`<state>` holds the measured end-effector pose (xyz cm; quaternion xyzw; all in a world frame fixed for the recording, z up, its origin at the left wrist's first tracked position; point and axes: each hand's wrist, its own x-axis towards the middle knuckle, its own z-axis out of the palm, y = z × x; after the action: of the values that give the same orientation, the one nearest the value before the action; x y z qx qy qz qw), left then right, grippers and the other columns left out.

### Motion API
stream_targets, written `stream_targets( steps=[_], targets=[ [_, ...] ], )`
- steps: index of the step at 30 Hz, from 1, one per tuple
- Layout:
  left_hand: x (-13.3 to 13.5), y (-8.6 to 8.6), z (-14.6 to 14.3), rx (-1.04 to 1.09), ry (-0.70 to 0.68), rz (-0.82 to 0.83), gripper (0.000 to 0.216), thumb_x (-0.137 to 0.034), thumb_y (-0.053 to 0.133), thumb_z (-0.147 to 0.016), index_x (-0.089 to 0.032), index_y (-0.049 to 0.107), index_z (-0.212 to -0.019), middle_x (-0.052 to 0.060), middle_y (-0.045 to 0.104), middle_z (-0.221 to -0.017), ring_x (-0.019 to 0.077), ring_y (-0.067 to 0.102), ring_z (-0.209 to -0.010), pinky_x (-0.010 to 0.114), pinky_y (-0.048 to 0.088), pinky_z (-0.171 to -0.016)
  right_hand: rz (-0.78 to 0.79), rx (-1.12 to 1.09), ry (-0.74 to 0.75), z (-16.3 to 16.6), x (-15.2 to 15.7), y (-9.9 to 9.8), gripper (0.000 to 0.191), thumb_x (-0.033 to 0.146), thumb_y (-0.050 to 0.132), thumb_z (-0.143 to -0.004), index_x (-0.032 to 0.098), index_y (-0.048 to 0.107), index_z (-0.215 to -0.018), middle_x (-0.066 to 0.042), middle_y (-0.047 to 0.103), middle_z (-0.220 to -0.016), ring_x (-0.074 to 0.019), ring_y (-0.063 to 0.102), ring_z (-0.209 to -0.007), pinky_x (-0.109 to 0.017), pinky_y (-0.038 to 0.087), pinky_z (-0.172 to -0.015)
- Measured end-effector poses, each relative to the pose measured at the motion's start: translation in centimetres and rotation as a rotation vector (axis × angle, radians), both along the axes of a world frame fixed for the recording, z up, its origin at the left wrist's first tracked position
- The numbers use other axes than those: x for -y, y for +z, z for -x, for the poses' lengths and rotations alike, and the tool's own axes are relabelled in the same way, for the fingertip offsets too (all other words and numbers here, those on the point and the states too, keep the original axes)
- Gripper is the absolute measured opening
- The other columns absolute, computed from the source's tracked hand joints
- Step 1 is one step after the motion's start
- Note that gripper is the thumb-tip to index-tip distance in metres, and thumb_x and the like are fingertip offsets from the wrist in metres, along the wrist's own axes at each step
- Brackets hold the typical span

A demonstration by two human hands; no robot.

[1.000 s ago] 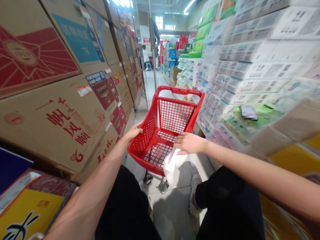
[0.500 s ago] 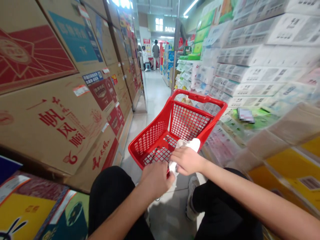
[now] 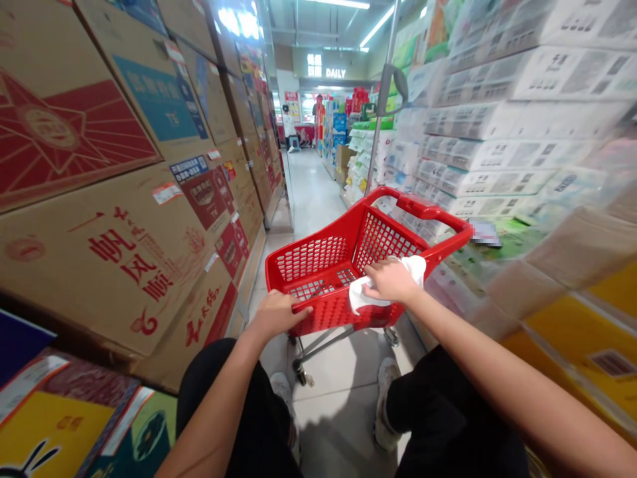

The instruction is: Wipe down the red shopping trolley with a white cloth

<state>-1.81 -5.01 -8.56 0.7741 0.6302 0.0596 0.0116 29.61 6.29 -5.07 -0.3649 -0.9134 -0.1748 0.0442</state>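
A red plastic shopping cart (image 3: 318,255) with mesh walls stands between my knees, turned at an angle, its handle toward the upper right. My left hand (image 3: 276,312) grips the near corner of its rim, fingers over the edge and thumb along the outer side. On the near long side, my right hand (image 3: 391,279) is closed on a white cloth (image 3: 365,295), pressing it over the rim. The cloth drapes down the outer wall and bunches toward the handle end. No goods show in the visible part of the basket.
Stacked cardboard boxes (image 3: 109,259) wall the left side. White wrapped paper packs (image 3: 497,153) rise on the right, above yellow packages (image 3: 572,352). A glass door with a grey handle (image 3: 388,89) stands ahead. Farther down the aisle a person (image 3: 288,126) sits on a stool.
My hands have moved apart: the left from beside the cloth to the cart's corner, the right along the rim with the cloth. The cart has turned and shifted right.
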Motion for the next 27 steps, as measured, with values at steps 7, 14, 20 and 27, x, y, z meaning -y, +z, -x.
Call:
stream_targets(
  steps=[7,14,20,27],
  targets=[
    [-4.2,-1.9,3.6,0.101,-0.032,-0.121,0.055,-0.072,0.054,-0.084,-0.022,0.072,-0.070,0.006,0.069,-0.073,0.0216,0.060,-0.077,0.040,0.041,-0.089,-0.172,-0.109,-0.164,-0.9,-2.4,-0.1,0.057,0.069,0.045,-0.092,0.016,0.067,-0.089,-0.015,0.071,-0.091,-0.0289,0.062,-0.093,-0.039,0.033,-0.086],
    [-4.7,-4.3,5.2,0.335,-0.020,-0.259,0.037,-0.061,0.074,-0.075,-0.024,0.073,-0.075,0.002,0.072,-0.104,0.0231,0.057,-0.105,0.052,0.018,-0.116,-0.150,0.002,-0.169,-2.8,-5.3,1.5,0.063,0.071,0.041,-0.096,0.014,0.068,-0.090,-0.016,0.072,-0.092,-0.0292,0.064,-0.092,-0.038,0.033,-0.085],
    [-5.1,-4.6,4.6,0.360,-0.070,-0.254,0.033,-0.056,0.071,-0.080,-0.024,0.074,-0.077,0.003,0.069,-0.097,0.0210,0.053,-0.097,0.042,0.036,-0.102,0.041,-0.006,-0.060,6.1,-2.4,-1.1,0.057,0.061,0.037,-0.102,0.014,0.067,-0.096,-0.017,0.074,-0.095,-0.0263,0.068,-0.086,-0.036,0.036,-0.080],
    [-5.1,-3.9,5.3,0.282,-0.032,-0.210,0.020,-0.042,0.070,-0.079,-0.023,0.073,-0.078,0.003,0.070,-0.093,0.0215,0.055,-0.093,0.040,0.038,-0.096,0.128,-0.126,0.160,17.0,2.8,-3.5,0.047,0.056,0.040,-0.103,0.016,0.063,-0.111,-0.014,0.073,-0.105,-0.0268,0.066,-0.095,-0.036,0.038,-0.081]
  ],
)
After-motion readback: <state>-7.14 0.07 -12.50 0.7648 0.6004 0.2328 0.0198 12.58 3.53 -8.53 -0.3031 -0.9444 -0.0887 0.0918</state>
